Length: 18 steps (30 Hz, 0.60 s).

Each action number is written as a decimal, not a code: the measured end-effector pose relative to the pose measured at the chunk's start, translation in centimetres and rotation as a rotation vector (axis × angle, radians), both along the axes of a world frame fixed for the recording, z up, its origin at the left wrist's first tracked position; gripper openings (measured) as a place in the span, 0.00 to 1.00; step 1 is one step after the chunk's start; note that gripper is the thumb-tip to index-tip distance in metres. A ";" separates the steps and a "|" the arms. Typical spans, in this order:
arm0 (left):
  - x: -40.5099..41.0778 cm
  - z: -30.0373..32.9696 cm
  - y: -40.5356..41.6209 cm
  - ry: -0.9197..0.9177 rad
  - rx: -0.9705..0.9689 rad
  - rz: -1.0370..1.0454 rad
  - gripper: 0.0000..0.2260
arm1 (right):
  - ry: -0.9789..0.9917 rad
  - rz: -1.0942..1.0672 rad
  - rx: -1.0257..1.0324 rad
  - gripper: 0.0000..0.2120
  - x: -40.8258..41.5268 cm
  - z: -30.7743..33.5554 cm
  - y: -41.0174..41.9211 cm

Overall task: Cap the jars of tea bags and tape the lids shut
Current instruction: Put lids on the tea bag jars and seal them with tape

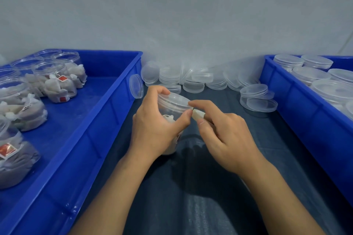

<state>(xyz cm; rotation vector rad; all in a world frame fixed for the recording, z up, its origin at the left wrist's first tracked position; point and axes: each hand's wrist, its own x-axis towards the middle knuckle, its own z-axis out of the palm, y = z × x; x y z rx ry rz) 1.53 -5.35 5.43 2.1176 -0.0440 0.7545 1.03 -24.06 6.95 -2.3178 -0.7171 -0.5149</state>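
A clear plastic jar [172, 107] of tea bags, with a clear lid on top, is tilted in the middle of the view. My left hand [154, 126] grips it from the left, fingers over the lid's rim and thumb against its side. My right hand [221, 129] holds a small whitish roll of tape [197, 115] at the jar's right side; its index finger presses at the lid's edge. The roll is mostly hidden under the fingers.
A blue crate [107, 112] on the left holds several uncapped jars of tea bags [55, 82]. Loose clear lids [191, 80] lie piled along the back wall. A blue crate [298, 105] on the right holds several capped jars [313, 74]. A dark cloth [210, 187] covers the surface.
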 end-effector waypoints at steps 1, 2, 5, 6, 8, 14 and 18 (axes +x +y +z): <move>0.0 0.0 0.1 0.001 0.003 0.002 0.27 | -0.002 0.001 -0.003 0.18 0.0 0.0 0.1; 0.0 0.1 0.1 0.003 0.005 0.004 0.27 | -0.004 0.001 -0.005 0.19 -0.1 0.0 0.2; -0.1 0.3 0.4 0.016 0.014 0.001 0.30 | -0.016 -0.004 -0.014 0.19 -0.2 -0.1 0.4; -0.1 0.4 0.5 0.018 0.027 -0.003 0.32 | -0.019 -0.008 -0.021 0.19 -0.1 -0.1 0.5; -0.1 0.4 0.4 0.023 0.054 -0.006 0.37 | -0.017 -0.016 -0.037 0.19 -0.1 -0.2 0.6; -0.6 0.3 -0.5 -0.007 0.206 0.067 0.36 | -0.008 -0.022 -0.034 0.17 0.2 -0.3 0.3; -0.9 0.5 -1.1 -0.038 0.199 0.094 0.30 | -0.016 -0.015 -0.027 0.17 0.0 -0.2 0.4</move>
